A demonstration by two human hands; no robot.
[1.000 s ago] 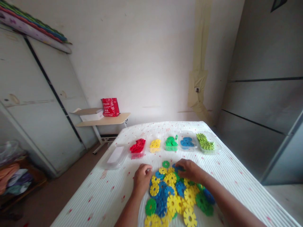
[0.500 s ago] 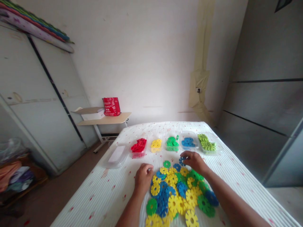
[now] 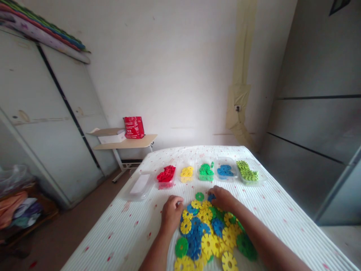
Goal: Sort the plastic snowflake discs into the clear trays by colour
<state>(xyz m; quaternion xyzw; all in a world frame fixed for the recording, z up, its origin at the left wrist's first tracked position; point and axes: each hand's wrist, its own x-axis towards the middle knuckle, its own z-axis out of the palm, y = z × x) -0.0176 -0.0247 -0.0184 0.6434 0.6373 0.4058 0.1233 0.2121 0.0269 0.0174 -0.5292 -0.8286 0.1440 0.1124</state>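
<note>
Head view: step in hand judged to be picking among loose discs at the pile's far side. Mixed pile of yellow, blue and green notched plastic discs [image 3: 207, 237] lay toward the near edge of the worktop [image 3: 113, 233], covered in white, red-flecked ribbed cloth. Right hand [image 3: 224, 199] bent down at a blue notched plastic disc [image 3: 211, 198]; could not tell whether pinched or merely touched. Left hand [image 3: 170, 210] sat beside the pile's left, loosely curled, thumb and fingertips slightly apart, nothing seen in it. Next move seemed to call for a secure pinch on one disc, clear of its neighbours.
</note>
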